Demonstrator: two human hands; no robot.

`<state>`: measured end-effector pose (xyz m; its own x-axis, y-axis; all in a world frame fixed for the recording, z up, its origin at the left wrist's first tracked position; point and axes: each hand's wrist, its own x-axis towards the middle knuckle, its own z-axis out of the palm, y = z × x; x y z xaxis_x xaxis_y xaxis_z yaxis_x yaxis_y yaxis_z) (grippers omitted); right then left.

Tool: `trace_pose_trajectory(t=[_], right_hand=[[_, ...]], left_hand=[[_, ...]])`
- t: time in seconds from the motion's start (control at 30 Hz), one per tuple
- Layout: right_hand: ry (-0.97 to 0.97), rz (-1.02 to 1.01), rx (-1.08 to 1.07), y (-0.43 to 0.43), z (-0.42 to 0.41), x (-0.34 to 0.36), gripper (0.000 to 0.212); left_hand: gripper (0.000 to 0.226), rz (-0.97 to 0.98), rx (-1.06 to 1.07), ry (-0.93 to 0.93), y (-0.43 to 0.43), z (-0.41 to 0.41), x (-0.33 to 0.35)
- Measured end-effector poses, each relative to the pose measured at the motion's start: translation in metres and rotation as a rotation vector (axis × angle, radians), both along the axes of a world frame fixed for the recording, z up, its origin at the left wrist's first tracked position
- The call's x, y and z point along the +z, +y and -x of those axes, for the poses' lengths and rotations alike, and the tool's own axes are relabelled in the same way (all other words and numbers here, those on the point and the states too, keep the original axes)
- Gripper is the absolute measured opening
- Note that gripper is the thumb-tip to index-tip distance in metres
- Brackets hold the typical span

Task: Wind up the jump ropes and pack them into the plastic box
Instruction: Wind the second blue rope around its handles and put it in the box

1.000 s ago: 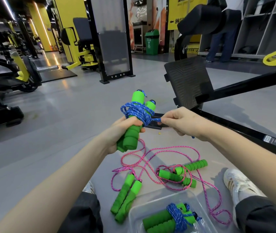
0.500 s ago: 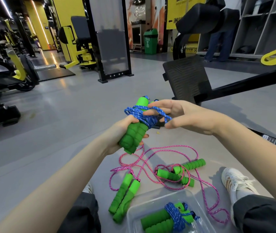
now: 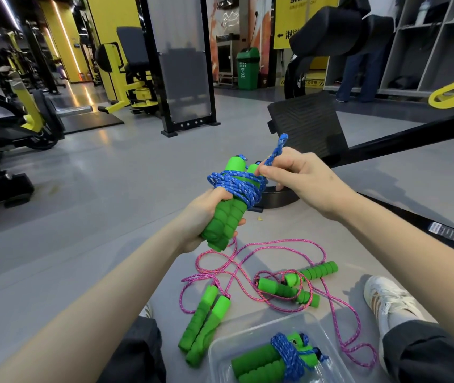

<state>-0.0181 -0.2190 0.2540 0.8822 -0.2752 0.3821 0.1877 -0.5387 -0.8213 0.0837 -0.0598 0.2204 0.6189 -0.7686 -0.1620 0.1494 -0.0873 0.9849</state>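
My left hand [image 3: 201, 208] grips the two green foam handles [image 3: 227, 221] of a blue jump rope, whose cord [image 3: 237, 185] is wound around their upper part. My right hand [image 3: 297, 175] pinches the loose blue loop end [image 3: 277, 149], which sticks up beside the handle tops. On the floor below lie two pink jump ropes: one pair of green handles [image 3: 205, 316] side by side, another pair [image 3: 297, 284] tangled in pink cord [image 3: 248, 261]. A clear plastic box [image 3: 328, 338] at the bottom holds one wound blue rope bundle [image 3: 278, 355].
I sit on a grey gym floor with my knees and a white shoe [image 3: 386, 299] flanking the box. A black machine frame [image 3: 402, 139] and footplate [image 3: 306, 125] stand just behind my hands. Yellow gym machines [image 3: 121, 78] stand far left, shelves [image 3: 424, 45] far right.
My right hand has gone from pulling the cord sideways to looping over the handles, and now pinches the rope end pointing upward. The handles have tilted more upright.
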Motion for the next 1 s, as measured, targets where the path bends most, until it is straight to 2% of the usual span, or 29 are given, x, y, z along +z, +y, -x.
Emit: trace_pose_trajectory(t=[0.13, 0.23, 0.33, 0.43, 0.63, 0.87, 1.0], right_hand=[[-0.007, -0.078, 0.034, 0.014, -0.001, 0.001, 0.022], [-0.043, -0.089, 0.0, 0.014, -0.003, 0.0, 0.034], [-0.038, 0.048, -0.1, 0.011, -0.006, -0.006, 0.036], [-0.035, 0.164, -0.156, 0.012, -0.01, -0.013, 0.015], [-0.175, 0.343, -0.384, 0.018, -0.013, -0.018, 0.024], [-0.177, 0.34, -0.627, 0.015, -0.015, -0.015, 0.022], [-0.119, 0.547, -0.523, 0.02, -0.012, -0.01, 0.025]], left_hand=[[0.029, -0.04, -0.054, 0.007, 0.0, 0.008, 0.0], [0.044, -0.022, -0.013, -0.011, -0.003, 0.008, 0.0], [0.052, 0.019, 0.046, -0.019, -0.006, 0.005, 0.001], [0.052, 0.036, 0.074, -0.034, -0.005, 0.004, 0.001], [0.051, 0.067, 0.077, -0.047, -0.008, 0.01, -0.002], [0.043, 0.09, 0.066, -0.129, -0.011, 0.016, -0.006], [0.037, 0.118, 0.073, -0.131, -0.014, 0.019, -0.006]])
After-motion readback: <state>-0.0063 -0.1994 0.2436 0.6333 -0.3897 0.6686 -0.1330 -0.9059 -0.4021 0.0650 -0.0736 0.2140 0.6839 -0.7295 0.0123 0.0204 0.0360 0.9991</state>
